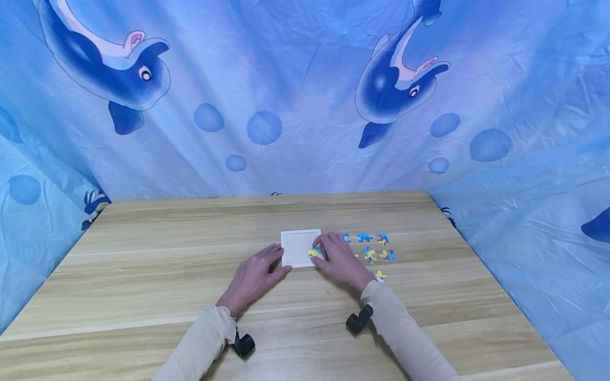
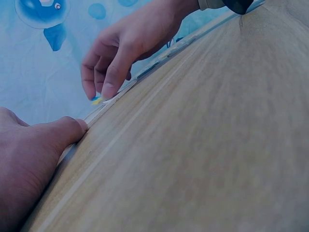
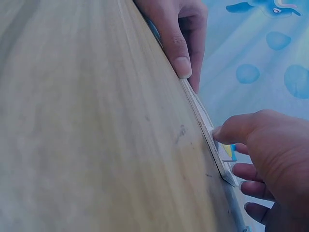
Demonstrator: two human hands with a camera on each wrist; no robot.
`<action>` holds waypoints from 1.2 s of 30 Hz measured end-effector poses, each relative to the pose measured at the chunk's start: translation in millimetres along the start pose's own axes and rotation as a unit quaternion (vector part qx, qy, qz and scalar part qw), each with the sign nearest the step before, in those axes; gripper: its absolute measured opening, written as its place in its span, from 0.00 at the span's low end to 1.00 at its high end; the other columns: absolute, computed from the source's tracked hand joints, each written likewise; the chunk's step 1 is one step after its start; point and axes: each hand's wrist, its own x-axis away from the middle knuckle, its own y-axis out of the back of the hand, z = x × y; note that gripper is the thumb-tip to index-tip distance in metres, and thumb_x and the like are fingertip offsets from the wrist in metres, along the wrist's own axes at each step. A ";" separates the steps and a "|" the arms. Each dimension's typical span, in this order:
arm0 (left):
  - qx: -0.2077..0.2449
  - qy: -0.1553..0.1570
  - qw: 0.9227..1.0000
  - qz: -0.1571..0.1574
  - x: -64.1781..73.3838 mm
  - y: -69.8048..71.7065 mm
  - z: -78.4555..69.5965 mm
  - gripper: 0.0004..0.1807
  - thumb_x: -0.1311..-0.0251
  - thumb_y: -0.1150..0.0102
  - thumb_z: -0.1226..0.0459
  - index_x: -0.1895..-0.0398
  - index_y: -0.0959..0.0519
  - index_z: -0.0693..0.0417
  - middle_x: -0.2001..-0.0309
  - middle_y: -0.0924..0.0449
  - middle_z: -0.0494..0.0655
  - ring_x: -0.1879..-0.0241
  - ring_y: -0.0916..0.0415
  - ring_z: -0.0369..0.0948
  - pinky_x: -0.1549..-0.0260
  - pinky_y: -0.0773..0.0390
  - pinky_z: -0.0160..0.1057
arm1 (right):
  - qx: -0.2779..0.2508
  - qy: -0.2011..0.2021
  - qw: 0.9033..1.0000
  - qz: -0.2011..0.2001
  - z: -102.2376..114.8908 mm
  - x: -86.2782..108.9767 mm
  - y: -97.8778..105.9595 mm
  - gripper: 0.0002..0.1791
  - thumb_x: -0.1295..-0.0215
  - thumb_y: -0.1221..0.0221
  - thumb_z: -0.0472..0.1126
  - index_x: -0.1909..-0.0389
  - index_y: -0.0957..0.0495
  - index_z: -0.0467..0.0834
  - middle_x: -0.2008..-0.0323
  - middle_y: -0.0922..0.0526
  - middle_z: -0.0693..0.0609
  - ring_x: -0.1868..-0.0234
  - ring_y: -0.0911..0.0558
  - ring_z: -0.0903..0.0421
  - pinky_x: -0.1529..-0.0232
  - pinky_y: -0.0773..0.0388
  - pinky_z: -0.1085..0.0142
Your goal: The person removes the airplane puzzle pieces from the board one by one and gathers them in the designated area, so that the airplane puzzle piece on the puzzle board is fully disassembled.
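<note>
A square white puzzle tray with a raised rim lies flat on the table. My left hand holds it at its left side, thumb at the near left corner and fingertips along the left edge. Over the tray's right part, my right hand pinches a yellow and blue jigsaw piece between thumb and fingers. The same jigsaw piece shows in the right wrist view, low at the tray's near right corner. Whether it touches the tray floor, I cannot tell.
Several loose jigsaw pieces in blue, yellow and red lie in rough rows right of the tray, some partly hidden by the right hand. The wooden table meets a blue dolphin-print curtain at its back and sides.
</note>
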 end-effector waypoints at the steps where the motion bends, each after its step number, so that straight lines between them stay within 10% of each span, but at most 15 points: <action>1: 0.000 -0.001 1.000 -0.001 0.1 0.2 0.0 0.30 0.34 0.33 0.48 0.37 0.18 0.59 0.36 0.21 0.57 0.36 0.24 0.54 0.45 0.20 0.56 | -0.004 0.001 1.000 0.000 0.5 -0.1 0.0 0.17 0.32 0.34 0.44 0.47 0.24 0.43 0.61 0.28 0.53 0.55 0.32 0.51 0.52 0.31 0.56; 16: -0.001 -0.004 1.000 -0.003 -0.7 -0.4 0.6 0.30 0.34 0.33 0.48 0.38 0.18 0.59 0.36 0.21 0.57 0.36 0.23 0.54 0.45 0.19 0.57 | -0.073 0.006 0.997 0.010 3.0 0.1 1.6 0.13 0.27 0.38 0.38 0.45 0.24 0.42 0.70 0.26 0.57 0.58 0.29 0.52 0.43 0.34 0.50; 36: 0.007 0.014 1.000 0.012 -0.3 1.1 -1.8 0.31 0.33 0.34 0.47 0.36 0.19 0.60 0.34 0.22 0.57 0.34 0.25 0.54 0.43 0.21 0.57 | -0.165 -0.028 0.986 -0.002 -2.6 6.5 4.1 0.15 0.25 0.42 0.32 0.41 0.24 0.41 0.63 0.24 0.54 0.59 0.24 0.57 0.55 0.23 0.59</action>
